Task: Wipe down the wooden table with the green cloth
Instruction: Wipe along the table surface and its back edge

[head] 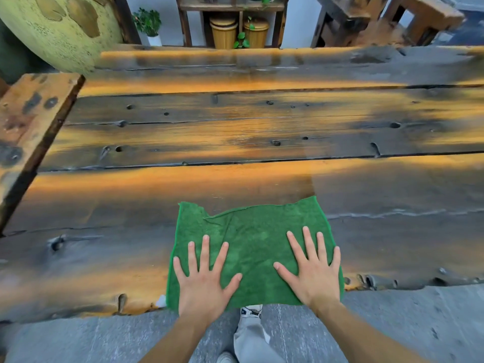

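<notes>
A large mottled yellow-green pot (62,27) stands at 10 o'clock beyond the tabletop (235,132); a wooden shelf (230,6) with two yellow bins (224,32) stands at 12 o'clock. The green cloth (256,242) lies spread at the tabletop's near edge, 6 o'clock. The left hand (204,281) and right hand (314,273) press flat on it, fingers straight and splayed, gripping nothing.

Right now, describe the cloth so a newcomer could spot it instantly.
Start at the long plank wooden table filling the view and follow it to its near edge, centre. The green cloth lies spread flat there, with the left hand and right hand pressing on it, fingers straight. It is the only bright green, soft thing on the dark-and-orange wood.
</notes>
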The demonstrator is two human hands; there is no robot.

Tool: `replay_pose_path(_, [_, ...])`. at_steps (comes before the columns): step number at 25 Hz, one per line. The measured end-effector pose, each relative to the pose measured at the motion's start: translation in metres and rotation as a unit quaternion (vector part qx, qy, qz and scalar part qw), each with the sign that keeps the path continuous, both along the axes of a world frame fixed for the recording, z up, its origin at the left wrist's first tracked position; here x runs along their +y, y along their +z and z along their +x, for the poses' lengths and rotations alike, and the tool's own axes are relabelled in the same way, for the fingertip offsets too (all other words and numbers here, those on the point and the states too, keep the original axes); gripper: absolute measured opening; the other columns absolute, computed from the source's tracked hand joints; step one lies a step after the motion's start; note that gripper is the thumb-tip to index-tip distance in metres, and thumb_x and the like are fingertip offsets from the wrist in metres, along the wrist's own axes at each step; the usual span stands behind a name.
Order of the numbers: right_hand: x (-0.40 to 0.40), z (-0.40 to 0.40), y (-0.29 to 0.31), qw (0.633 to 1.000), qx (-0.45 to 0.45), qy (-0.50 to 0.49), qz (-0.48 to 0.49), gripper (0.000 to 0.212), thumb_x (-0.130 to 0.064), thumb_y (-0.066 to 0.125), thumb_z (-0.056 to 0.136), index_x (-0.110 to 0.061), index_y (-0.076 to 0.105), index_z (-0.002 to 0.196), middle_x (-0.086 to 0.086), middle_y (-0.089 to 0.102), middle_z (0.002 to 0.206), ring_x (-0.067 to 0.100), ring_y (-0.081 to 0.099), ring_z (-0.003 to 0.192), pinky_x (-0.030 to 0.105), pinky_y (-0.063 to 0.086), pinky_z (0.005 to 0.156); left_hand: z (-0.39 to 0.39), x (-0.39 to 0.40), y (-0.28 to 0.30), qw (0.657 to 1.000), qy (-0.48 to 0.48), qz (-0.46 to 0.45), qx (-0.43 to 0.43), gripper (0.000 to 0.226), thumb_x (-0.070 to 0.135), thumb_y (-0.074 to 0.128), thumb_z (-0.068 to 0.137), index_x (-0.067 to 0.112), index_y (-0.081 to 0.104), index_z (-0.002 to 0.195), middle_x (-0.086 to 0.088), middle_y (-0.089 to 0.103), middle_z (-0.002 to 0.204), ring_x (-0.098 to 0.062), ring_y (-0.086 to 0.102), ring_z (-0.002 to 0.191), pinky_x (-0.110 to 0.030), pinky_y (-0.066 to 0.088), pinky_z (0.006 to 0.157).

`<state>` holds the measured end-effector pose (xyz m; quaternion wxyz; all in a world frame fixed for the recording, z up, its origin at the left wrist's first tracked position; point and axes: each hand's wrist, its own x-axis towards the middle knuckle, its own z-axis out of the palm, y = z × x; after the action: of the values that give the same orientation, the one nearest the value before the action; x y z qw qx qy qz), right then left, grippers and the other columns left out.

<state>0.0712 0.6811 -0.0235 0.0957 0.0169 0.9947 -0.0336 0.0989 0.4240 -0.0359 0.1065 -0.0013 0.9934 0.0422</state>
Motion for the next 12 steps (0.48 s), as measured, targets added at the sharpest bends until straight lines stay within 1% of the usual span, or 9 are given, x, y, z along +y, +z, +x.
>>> replay_pose_path(1, [0.003, 0.009, 0.002, 1.000, -0.006, -0.004, -0.003, 0.081, -0.089, 0.014, 0.085, -0.050, 0.007, 0.156, -0.006, 0.002, 0.167, 0.027, 0.003, 0.154, 0.063, 0.004, 0.118, 0.008, 0.002, 0.002, 1.000, -0.001, -0.001, -0.006, 0.077, 0.079, 0.017, 0.094, 0.036, 0.033, 0.157, -0.011, 0.020, 0.168, -0.046, 0.023, 0.150, -0.075, 0.018, 0.110])
replay_pose_path(2, [0.006, 0.018, 0.003, 1.000, -0.017, -0.008, -0.006, 0.081, -0.089, 0.014, 0.084, -0.051, 0.006, 0.156, -0.007, 0.001, 0.167, 0.026, 0.002, 0.154, 0.063, 0.003, 0.118, 0.015, 0.003, 0.003, 1.000, -0.001, -0.001, -0.012, 0.077, 0.079, 0.018, 0.094, 0.037, 0.033, 0.157, -0.012, 0.021, 0.168, -0.046, 0.023, 0.150, -0.076, 0.019, 0.109])
replay_pose_path(6, [0.010, 0.049, 0.005, 0.997, -0.046, -0.065, -0.020, 0.083, -0.093, 0.001, 0.078, -0.056, -0.015, 0.150, -0.013, -0.023, 0.163, 0.020, -0.023, 0.151, 0.058, -0.012, 0.118, 0.031, 0.013, 0.001, 1.000, -0.003, 0.003, -0.028, 0.074, 0.078, 0.020, 0.094, 0.039, 0.034, 0.156, -0.012, 0.022, 0.167, -0.048, 0.025, 0.148, -0.079, 0.021, 0.105])
replay_pose_path(7, [0.010, 0.054, 0.008, 0.995, -0.056, -0.083, -0.029, 0.083, -0.094, 0.001, 0.077, -0.057, -0.019, 0.148, -0.014, -0.029, 0.160, 0.019, -0.027, 0.149, 0.057, -0.014, 0.118, 0.033, 0.015, 0.001, 0.999, -0.008, 0.005, -0.033, 0.073, 0.078, 0.022, 0.094, 0.040, 0.034, 0.156, -0.011, 0.022, 0.167, -0.048, 0.024, 0.148, -0.079, 0.021, 0.104])
replay_pose_path(10, [0.013, 0.047, 0.015, 0.991, -0.076, -0.105, -0.036, 0.083, -0.092, 0.008, 0.079, -0.056, -0.027, 0.145, -0.013, -0.038, 0.156, 0.020, -0.034, 0.146, 0.056, -0.015, 0.118, 0.027, 0.020, 0.002, 0.999, -0.026, 0.013, -0.023, 0.070, 0.079, 0.024, 0.094, 0.045, 0.033, 0.155, -0.010, 0.024, 0.167, -0.048, 0.024, 0.148, -0.081, 0.019, 0.103])
replay_pose_path(12, [0.019, 0.038, 0.014, 0.991, -0.074, -0.107, -0.033, 0.085, -0.092, 0.005, 0.078, -0.053, -0.029, 0.145, -0.010, -0.038, 0.157, 0.023, -0.035, 0.145, 0.056, -0.016, 0.118, 0.016, 0.025, 0.003, 0.999, -0.040, 0.010, -0.026, 0.070, 0.080, 0.025, 0.093, 0.047, 0.031, 0.155, -0.010, 0.026, 0.166, -0.049, 0.026, 0.147, -0.082, 0.020, 0.102])
